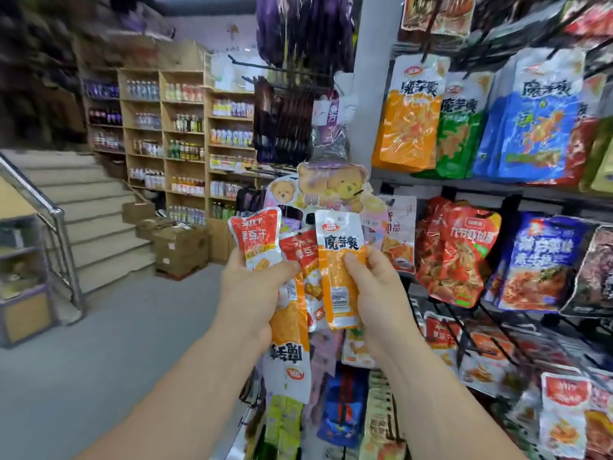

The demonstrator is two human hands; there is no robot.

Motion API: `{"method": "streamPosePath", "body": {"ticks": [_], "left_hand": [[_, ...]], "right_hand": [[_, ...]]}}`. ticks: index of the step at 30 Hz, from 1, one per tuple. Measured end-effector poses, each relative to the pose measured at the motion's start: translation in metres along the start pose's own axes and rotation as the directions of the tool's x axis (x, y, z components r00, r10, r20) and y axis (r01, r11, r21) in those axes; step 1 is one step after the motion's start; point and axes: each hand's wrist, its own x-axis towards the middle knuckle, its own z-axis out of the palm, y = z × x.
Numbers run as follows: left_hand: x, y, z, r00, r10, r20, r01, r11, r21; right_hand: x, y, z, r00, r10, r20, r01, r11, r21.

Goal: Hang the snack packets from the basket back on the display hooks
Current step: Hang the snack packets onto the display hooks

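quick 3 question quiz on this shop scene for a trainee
1. True or false: the right hand holds an orange packet upright.
2. The left hand grips: A) a bottle B) several packets C) nothing.
3. On which side of the person is the display rack?
Key: 1 true; 2 B; 3 the right.

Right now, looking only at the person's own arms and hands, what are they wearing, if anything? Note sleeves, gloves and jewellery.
The left hand and right hand are bare: no gloves, and no rings show. The left forearm and right forearm are bare down to the picture's edge, so no sleeve is in view. Neither wrist shows a watch, bracelet or band.
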Motion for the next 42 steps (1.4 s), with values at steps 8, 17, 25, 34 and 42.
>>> {"method": "streamPosePath", "body": {"ticks": [8,17,25,34,42], "left_hand": [[0.054,0.023,0.018,0.991,0.062,0.118,-0.06,0.998,-0.025],[0.09,0.044,0.031,0.945,0.108,0.31,-0.089,0.993,-0.075],[0.088,0.042,0.024,0.889,0.105,0.445,-0.068,0.993,-0.097],[0.088,0.032,0.021,0.861,0.11,0.497,-0.058,0.991,-0.12],[0.088,0.036,0.032,0.844,0.075,0.531,0.007,0.989,-0.151]], "right_hand": [[0.029,-0.038,-0.002,0.981,-0.137,-0.14,0.105,0.971,-0.214],[0.014,-0.063,0.006,0.936,-0.231,-0.265,0.116,0.915,-0.387],[0.006,-0.065,0.034,0.557,-0.753,-0.349,0.186,0.523,-0.832],[-0.005,-0.049,0.069,0.857,-0.503,-0.111,0.055,0.304,-0.951],[0.003,-0.062,0.051,0.793,-0.527,-0.306,0.014,0.517,-0.856]]}}
